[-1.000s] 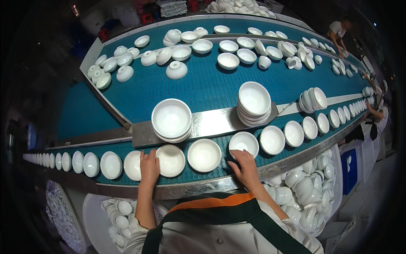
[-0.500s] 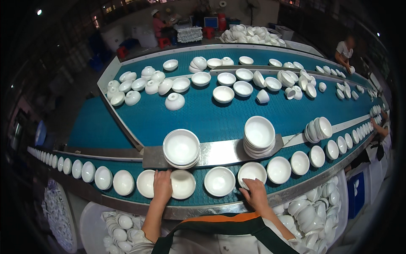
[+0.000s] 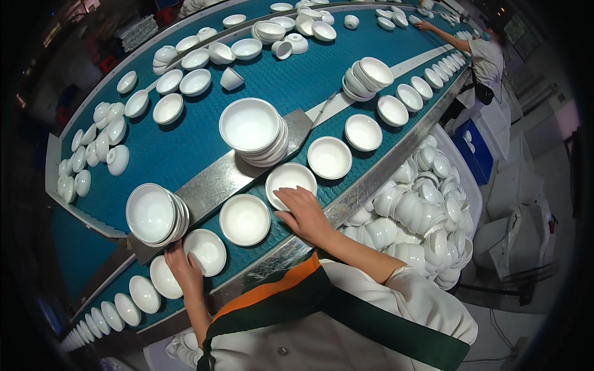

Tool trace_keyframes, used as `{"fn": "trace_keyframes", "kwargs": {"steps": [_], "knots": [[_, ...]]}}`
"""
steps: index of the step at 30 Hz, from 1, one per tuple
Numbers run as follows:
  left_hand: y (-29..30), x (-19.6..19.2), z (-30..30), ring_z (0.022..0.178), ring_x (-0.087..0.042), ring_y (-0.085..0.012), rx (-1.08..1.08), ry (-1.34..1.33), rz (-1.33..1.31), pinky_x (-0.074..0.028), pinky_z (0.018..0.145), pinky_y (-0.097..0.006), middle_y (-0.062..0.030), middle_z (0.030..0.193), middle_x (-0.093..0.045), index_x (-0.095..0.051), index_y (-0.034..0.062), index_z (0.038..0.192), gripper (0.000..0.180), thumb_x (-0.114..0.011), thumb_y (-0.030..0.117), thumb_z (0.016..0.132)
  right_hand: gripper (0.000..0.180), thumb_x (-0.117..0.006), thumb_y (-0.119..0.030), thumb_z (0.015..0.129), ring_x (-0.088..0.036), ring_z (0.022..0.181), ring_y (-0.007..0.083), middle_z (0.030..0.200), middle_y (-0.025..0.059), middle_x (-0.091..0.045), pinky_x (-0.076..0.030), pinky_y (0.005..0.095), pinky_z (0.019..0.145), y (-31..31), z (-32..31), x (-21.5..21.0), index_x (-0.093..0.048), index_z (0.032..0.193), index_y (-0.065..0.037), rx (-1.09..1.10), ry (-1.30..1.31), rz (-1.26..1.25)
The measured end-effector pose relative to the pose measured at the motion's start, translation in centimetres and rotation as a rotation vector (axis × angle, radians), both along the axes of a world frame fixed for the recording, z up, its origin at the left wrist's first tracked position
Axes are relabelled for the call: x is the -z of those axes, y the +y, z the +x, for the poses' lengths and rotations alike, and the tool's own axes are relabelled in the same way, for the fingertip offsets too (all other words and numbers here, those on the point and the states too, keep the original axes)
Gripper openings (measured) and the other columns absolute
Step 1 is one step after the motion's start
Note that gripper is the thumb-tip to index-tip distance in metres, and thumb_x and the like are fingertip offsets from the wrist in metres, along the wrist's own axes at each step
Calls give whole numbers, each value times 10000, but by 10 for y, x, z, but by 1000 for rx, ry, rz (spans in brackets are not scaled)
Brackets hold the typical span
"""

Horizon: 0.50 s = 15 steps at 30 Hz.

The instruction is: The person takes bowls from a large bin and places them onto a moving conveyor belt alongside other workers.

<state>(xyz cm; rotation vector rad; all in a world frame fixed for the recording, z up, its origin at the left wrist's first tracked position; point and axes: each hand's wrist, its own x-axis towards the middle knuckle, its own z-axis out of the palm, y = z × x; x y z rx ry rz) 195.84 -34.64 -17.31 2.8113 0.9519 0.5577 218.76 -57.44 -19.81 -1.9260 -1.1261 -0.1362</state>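
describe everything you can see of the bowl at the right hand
The bowl is round, white and glossy, looking ceramic, with a raised rim. It sits open side up on the blue-green belt. The right hand has its fingers over the near rim, apparently touching it and hiding part. Its underside is hidden.

The room was dimly lit, its outer edges lost in darkness, with small, blurred lights [image 3: 54, 13] at the upper left. At the right, a blue crate [image 3: 483, 166] stood near pale, sack-like forms [image 3: 525, 238]. Below these, thin dark cables [image 3: 494, 320] crossed a grey floor [image 3: 515, 316]. A red object [image 3: 108, 64] at the upper left was indistinct.
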Motion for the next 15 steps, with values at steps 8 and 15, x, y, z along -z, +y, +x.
{"fn": "trace_keyframes", "kwargs": {"steps": [8,15], "knots": [[-56,-2,68,1022,-486,-412,114,35,-63,-323,986,-501,-238,1043,-552,-520,-21,1142,409,-648,92,771,251,-613,-136,820,-582,920,308,941,138,-640,-438,388,855,-7,3,20,-603,1027,5,-269,91,-69],[-63,-9,76,1089,-454,-421,-4,32,-2,-321,981,-507,-244,1090,-530,-498,-27,1171,431,-613,23,759,368,-630,-126,812,-525,1067,335,1114,172,-588,-388,419,934,-51,68,2,-545,1152,-13,74,78,-11]]}}
